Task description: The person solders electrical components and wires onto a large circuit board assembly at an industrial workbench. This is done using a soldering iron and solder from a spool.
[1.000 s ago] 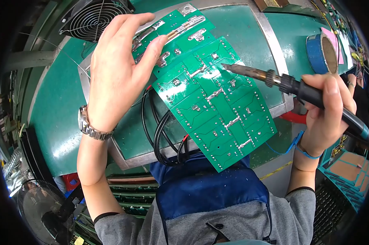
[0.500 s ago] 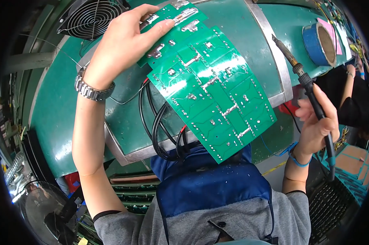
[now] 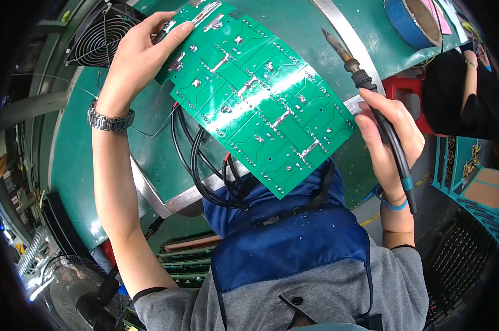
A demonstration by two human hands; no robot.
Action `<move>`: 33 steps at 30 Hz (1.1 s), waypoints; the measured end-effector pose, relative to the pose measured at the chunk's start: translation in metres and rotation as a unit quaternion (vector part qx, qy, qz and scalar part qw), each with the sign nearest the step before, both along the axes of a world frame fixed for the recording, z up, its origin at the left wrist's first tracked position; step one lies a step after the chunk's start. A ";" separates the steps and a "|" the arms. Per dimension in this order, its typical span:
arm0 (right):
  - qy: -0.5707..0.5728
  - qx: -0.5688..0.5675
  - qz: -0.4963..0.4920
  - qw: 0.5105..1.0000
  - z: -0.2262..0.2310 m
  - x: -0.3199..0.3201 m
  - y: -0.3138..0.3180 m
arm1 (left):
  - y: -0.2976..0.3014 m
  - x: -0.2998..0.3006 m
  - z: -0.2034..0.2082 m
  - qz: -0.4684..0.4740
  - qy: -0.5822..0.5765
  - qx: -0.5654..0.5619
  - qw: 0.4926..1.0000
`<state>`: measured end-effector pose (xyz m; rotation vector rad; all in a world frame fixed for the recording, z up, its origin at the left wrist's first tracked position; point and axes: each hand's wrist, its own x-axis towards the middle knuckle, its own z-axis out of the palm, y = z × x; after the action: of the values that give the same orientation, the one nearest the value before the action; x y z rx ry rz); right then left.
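Observation:
A large green circuit board (image 3: pixel 260 105), dotted with silvery solder joints, is held tilted above the bench. My left hand (image 3: pixel 142 55) grips its upper left end, thumb on the soldered face and fingers curled behind. In my right hand (image 3: pixel 396 138) is a soldering iron (image 3: pixel 390 132) with a black handle, its dark tip pointing up and to the left. That tip is apart from the board, off its right side. The right fingers are close to the board's right corner; whether they touch it I cannot tell. Black cables (image 3: pixel 191 160) with red ends hang below the board.
A caged fan (image 3: pixel 103 41) stands at the far left of the green bench (image 3: pixel 73 165). On the far right lies a blue-sided roll (image 3: pixel 412 22). Beyond it sits another person (image 3: pixel 454 94) in dark clothes, near a red stool (image 3: pixel 398 91). A metal strip (image 3: pixel 349 33) crosses the bench.
My left hand and the board appear shifted left in view. The right hand with the soldering iron has come left and up, closer to the board's right corner.

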<state>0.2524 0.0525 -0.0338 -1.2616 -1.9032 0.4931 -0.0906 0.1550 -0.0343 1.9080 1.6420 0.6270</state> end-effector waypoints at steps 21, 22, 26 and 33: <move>0.094 -0.021 0.000 0.995 -0.010 -0.008 0.002 | -0.013 -0.009 0.007 0.036 -0.004 -0.027 0.999; 0.093 -0.021 -0.001 0.995 -0.012 -0.007 0.002 | -0.019 -0.009 0.012 0.035 -0.005 -0.027 0.999; 0.158 -0.085 0.003 0.984 -0.013 -0.008 0.001 | -0.048 -0.014 0.033 0.057 -0.073 -0.054 0.994; 0.238 -0.156 0.014 0.959 -0.013 -0.010 -0.002 | -0.101 -0.017 0.059 0.174 -0.146 -0.030 0.973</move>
<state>0.2422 0.0508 -0.0473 -1.1761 -1.4716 1.0435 -0.1079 0.0544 0.0250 1.4123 1.7873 0.9362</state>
